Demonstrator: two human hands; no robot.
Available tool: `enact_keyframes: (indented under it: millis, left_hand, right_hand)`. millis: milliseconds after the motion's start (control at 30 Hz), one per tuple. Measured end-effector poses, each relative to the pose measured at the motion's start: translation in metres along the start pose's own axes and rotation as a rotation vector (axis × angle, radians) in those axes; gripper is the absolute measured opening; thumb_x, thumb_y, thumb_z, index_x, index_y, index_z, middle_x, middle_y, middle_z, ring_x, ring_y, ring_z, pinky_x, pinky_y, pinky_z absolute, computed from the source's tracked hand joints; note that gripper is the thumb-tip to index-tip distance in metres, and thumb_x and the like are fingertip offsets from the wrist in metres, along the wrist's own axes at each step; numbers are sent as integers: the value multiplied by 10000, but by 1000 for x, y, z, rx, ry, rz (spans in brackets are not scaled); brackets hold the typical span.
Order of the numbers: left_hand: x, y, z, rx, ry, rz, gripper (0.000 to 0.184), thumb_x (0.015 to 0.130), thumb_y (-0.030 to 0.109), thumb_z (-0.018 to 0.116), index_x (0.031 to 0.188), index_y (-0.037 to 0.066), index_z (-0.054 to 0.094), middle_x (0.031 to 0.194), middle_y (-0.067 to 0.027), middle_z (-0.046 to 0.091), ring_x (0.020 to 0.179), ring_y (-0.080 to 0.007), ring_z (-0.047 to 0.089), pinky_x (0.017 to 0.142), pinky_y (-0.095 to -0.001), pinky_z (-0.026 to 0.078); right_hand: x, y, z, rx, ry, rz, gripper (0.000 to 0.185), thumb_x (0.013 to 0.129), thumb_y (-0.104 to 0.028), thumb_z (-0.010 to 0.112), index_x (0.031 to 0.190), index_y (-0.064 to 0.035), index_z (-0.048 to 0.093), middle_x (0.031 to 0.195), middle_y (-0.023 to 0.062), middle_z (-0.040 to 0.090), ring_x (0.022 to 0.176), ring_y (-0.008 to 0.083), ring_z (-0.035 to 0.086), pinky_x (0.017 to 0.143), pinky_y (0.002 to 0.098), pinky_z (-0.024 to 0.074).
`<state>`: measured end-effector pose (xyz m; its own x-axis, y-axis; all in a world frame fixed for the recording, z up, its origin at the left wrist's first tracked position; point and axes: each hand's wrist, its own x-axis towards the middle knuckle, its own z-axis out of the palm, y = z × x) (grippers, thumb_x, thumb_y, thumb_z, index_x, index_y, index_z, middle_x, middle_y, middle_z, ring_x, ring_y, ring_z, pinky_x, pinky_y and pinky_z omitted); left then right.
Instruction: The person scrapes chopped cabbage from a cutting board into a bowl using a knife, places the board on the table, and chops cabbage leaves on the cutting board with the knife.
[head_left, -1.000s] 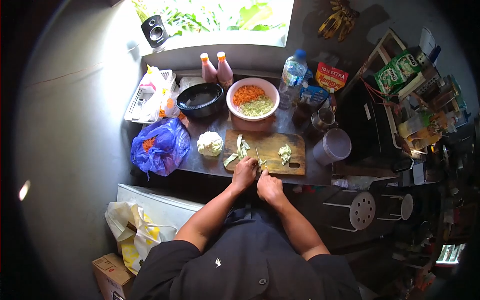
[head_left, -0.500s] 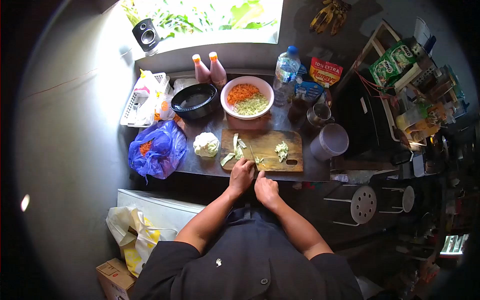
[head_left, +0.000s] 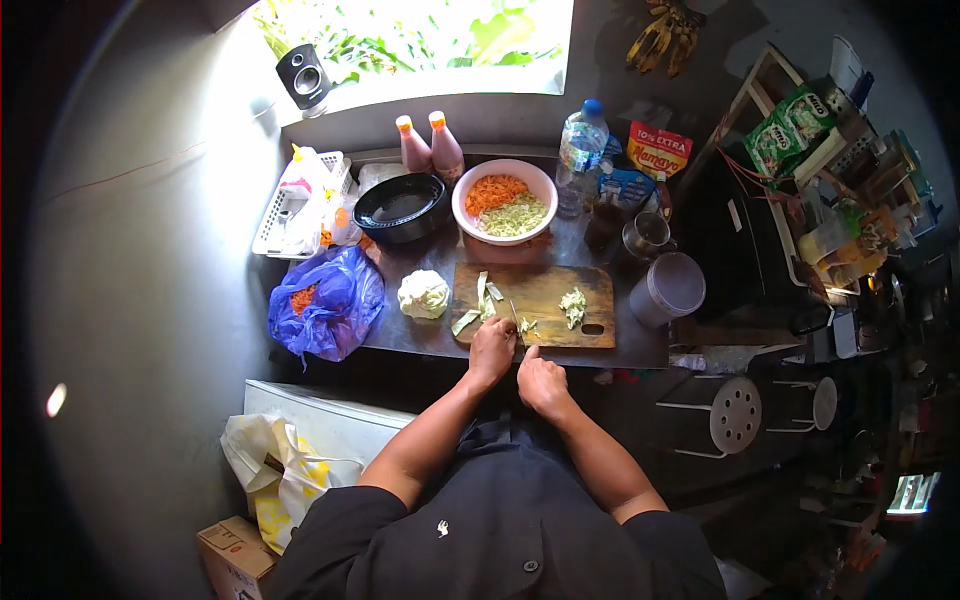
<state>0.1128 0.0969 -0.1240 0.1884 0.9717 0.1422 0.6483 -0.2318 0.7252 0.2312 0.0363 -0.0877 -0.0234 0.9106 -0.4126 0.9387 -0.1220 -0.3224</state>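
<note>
A wooden cutting board [head_left: 550, 285] lies near the table's front edge. My right hand [head_left: 543, 382] is closed on a knife [head_left: 516, 318], whose blade points away over the board. Just left of the blade, my left hand [head_left: 493, 350] is closed and presses on cabbage at the board's front edge; its fingertips are partly hidden. Cabbage strips [head_left: 484, 292] lie beyond my left hand, and a chopped heap [head_left: 573, 308] sits on the board's right side. Left of the board stands a cabbage head [head_left: 423, 294]. A pink bowl [head_left: 505, 238] holds shredded carrot and chopped cabbage.
A black bowl [head_left: 400, 228], two sauce bottles [head_left: 447, 148], a water bottle [head_left: 582, 155] and a white basket [head_left: 268, 226] stand at the back. The blue bag [head_left: 345, 300] is at left, a lidded tub [head_left: 667, 290] at right. Stools [head_left: 735, 415] stand on the right.
The camera view has shifted slightly. Both hands remain at the board's front edge, with the knife tilting a little between frames. The chopped heap and the cabbage head have stayed in place.
</note>
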Motion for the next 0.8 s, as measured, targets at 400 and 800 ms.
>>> enact_keyframes:
  millis: [400, 800]
  left_hand:
    - [-3, -2, -1, -15, 0, 57, 92, 828, 77, 690, 901, 27, 716, 887, -173, 656, 828, -379, 653, 752, -452, 529]
    - [5, 6, 8, 60, -71, 221, 87, 855, 106, 670, 889, 43, 719, 865, -162, 650, 881, -369, 639, 794, -447, 517]
  right_hand:
    - [7, 30, 8, 48, -63, -44, 538, 839, -63, 587, 1291, 134, 371, 938, 308, 699, 916, 440, 706, 794, 516, 569]
    - [-5, 71, -27, -30, 79, 163, 462, 880, -93, 575, 1295, 59, 440, 975, 253, 720, 944, 405, 712, 817, 487, 564]
